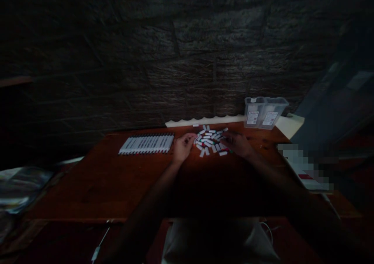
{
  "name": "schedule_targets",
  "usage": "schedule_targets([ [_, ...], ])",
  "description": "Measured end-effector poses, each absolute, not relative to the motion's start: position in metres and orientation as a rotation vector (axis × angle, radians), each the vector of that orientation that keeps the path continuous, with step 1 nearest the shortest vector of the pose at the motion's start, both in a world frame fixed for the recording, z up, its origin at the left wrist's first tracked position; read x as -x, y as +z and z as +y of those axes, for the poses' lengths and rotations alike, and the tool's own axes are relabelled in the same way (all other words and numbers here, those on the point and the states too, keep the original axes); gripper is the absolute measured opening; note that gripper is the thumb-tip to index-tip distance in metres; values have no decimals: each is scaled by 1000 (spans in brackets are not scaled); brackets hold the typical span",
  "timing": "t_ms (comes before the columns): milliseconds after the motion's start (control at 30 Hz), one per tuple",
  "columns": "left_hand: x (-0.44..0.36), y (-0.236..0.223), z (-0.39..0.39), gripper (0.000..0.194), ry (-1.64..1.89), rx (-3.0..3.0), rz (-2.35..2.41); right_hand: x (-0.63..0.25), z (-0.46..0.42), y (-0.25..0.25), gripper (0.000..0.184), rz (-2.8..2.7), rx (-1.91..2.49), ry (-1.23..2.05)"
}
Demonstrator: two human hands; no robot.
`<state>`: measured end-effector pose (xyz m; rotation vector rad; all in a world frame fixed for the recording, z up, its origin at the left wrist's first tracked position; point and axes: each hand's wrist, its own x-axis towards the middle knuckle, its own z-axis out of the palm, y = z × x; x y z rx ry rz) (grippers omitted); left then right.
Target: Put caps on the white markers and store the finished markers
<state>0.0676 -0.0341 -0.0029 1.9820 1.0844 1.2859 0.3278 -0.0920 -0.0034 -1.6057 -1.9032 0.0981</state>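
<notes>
From here the print on the row of white pens (147, 144) shows as dark marks along the barrels, too small to make out. On the 2 clear plastic tubs (276, 107) by the wall I can see white labels (269, 118), 1 on each front, with dark heading lines and finer print below, none of it readable in this gloom. At the right end of the table lies a pale flat item (305, 170) with a red patch, its face too blurred to read.

The table (117, 178) is reddish-brown wood with a smooth, faintly shining top. Behind it rises a dark wall (163, 77) of rough, ridged blocks, and a pale strip (204, 121) with a scalloped edge runs along its foot. The pens lie side by side in a neat slanting block, dark at their far ends. To the right of them is a loose heap of short white cylinders (208, 134), lying at all angles, a few showing green or red.

Both forearms reach forward over the table, with the heap between the hands. The left hand (183, 147) is at its left edge, fingers curled and thumb drawn close to them. The right hand (236, 143) is at the right edge, fingers bent inward over the nearest pieces. I cannot tell whether either has hold of a piece.
</notes>
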Motion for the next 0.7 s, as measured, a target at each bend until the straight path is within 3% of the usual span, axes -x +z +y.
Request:
schedule_targets([
  [700,-71,-4,-36,23,1320,-2094,1093,-331,-94,-7,17,-1889,1614,72],
])
